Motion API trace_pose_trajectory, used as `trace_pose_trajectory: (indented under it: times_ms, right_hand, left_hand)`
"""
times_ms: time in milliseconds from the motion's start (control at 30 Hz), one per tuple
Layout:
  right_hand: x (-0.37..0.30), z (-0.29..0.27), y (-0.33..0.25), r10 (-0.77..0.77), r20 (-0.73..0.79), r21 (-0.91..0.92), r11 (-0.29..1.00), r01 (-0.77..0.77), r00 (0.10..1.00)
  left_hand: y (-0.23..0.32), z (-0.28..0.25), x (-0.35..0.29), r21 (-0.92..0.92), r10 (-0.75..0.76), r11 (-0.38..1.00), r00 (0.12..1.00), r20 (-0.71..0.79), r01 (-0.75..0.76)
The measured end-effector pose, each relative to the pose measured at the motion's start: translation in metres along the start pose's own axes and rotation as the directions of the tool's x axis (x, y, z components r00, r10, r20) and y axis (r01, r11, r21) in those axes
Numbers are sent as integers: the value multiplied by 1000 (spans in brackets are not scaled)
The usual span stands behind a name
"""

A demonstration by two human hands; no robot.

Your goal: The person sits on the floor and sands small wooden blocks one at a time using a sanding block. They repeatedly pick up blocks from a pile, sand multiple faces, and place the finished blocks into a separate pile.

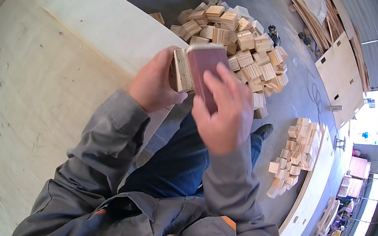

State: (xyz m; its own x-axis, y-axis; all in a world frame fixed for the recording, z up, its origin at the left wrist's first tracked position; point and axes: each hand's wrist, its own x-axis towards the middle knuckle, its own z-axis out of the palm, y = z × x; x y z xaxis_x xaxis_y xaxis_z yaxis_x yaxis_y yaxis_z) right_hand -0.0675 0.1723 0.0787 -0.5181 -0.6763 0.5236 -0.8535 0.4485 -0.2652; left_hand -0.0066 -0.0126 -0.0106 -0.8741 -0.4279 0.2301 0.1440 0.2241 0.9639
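Plywood (46,93) lies leftmost. Near its edge, the left hand (152,83), half closed, grips 1 block (183,70). The block is probably light and stiff, not fragile; its sides offer good hold. Against it is a red-brown pad (213,61), under bent fingers of the partly open right hand (226,109). Rightward, 1 stack (297,149) of blocks stands.
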Motion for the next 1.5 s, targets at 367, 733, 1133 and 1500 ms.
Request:
trace_pose_trajectory:
  times_ms: [367, 733, 1133, 1500]
  right_hand:
    - [43, 30, 14, 65, -49, -31, 997, -67, 997]
    - [21, 16, -5, -13, 11, 60, 998, 12, 1000]
    - [32, 30, -7, -1, -7, 31, 1000, 1, 1000]
    - [22, 23, -14, 17, -4, 7, 1000, -17, 1000]
  left_hand:
    - [-11, 6, 3, -95, 3, 995, 1000, 17, -2]
    - [-18, 6, 2, -323, 16, 946, 999, 39, -2]
    - [-10, 8, 4, -329, 12, 944, 1000, 4, -10]
    - [-18, 6, 3, -186, 8, 983, 1000, 13, -5]
